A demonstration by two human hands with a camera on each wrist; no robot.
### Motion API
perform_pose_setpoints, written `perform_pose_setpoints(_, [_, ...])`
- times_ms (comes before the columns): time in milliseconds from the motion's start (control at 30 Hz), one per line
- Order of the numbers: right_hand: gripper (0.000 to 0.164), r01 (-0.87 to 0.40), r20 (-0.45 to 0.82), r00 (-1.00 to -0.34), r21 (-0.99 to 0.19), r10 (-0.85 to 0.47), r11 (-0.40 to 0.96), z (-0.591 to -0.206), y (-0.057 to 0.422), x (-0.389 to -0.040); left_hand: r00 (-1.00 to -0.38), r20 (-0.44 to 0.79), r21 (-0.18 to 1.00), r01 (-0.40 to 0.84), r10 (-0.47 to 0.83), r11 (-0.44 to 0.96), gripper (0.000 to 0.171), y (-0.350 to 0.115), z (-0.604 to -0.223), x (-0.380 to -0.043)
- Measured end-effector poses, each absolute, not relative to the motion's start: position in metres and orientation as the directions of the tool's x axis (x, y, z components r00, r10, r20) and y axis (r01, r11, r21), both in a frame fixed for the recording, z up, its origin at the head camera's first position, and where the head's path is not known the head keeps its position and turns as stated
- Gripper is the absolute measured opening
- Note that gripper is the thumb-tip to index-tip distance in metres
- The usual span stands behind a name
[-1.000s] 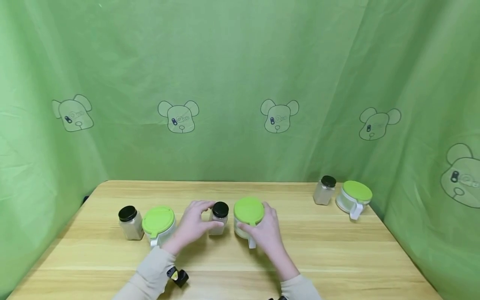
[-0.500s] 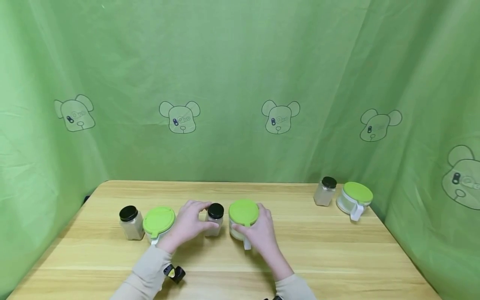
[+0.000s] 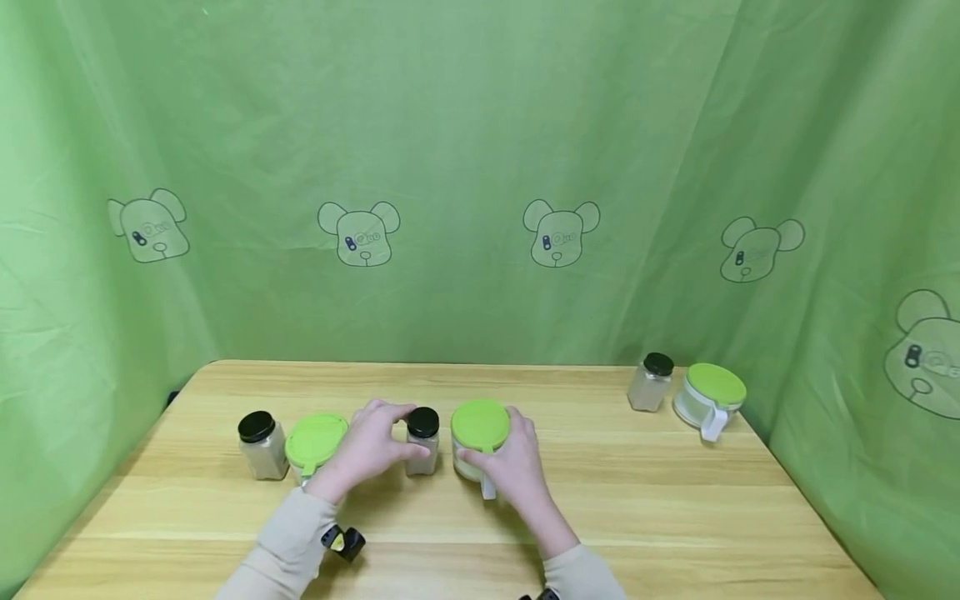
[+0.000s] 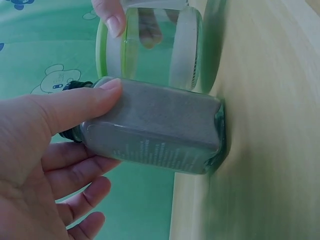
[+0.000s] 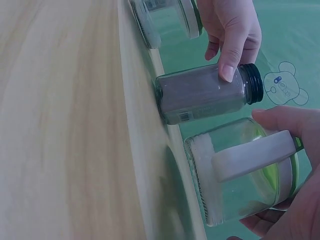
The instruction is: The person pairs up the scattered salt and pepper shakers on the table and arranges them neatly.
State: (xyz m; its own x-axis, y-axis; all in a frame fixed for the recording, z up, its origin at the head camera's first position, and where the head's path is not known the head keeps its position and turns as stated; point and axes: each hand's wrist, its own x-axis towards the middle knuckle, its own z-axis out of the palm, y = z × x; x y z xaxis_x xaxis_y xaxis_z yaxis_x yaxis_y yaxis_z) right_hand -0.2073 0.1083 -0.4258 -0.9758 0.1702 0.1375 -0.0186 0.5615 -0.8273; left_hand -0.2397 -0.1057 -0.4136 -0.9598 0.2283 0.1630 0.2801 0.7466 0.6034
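Observation:
My left hand [image 3: 372,446] grips a square glass jar [image 4: 155,122] with a black screw cap and grey powder inside. Thumb and fingers hold it just below the cap, and its base is close to the wooden table. To its right my right hand [image 3: 516,461] holds a round glass seasoning pot [image 3: 480,425] by its sides, near the green lid. That pot's white handle [image 5: 255,156] points toward me, and white contents lie at its bottom. Both containers stand upright, side by side with a small gap between them.
Left of my left hand stand another black-capped jar [image 3: 262,450] and a green-lidded pot [image 3: 315,442], partly hidden by my wrist. A similar jar [image 3: 649,383] and pot [image 3: 711,400] stand at the back right. A green curtain [image 3: 465,125] surrounds the wooden table [image 3: 675,517].
Both hands have shifted left together, carrying the black-capped jar and the green-lidded pot toward the pair on the left. The other containers keep their places.

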Motion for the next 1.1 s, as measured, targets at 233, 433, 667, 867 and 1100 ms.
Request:
perform_pose_setpoints(233, [0.094, -0.027, 0.146, -0.976, -0.822, 0.164, 0.57, -0.429, 0.104, -0.209, -0.95, 0.18, 0.573, 0.311, 0.254, 0.758, 0.071, -0.108, -0.415, -0.243])
perform_pose_setpoints(433, [0.095, -0.019, 0.14, -0.975, -0.823, 0.17, 0.568, -0.432, 0.102, -0.209, -0.947, 0.183, 0.553, 0.32, 0.263, 0.769, 0.069, -0.107, -0.413, -0.243])
perform_pose_setpoints(667, [0.096, -0.01, 0.126, -0.978, -0.827, 0.168, 0.562, -0.433, 0.099, -0.209, -0.949, 0.178, 0.555, 0.315, 0.26, 0.77, 0.069, -0.108, -0.412, -0.242])
perform_pose_setpoints(867, [0.096, -0.012, 0.13, -0.977, -0.824, 0.169, 0.567, -0.434, 0.097, -0.208, -0.952, 0.173, 0.568, 0.304, 0.251, 0.765, 0.069, -0.109, -0.412, -0.242])
perform_pose_setpoints(1100, [0.097, -0.014, 0.141, -0.975, -0.805, 0.17, 0.593, -0.435, 0.097, -0.206, -0.954, 0.166, 0.581, 0.299, 0.25, 0.757, 0.067, -0.11, -0.415, -0.242])
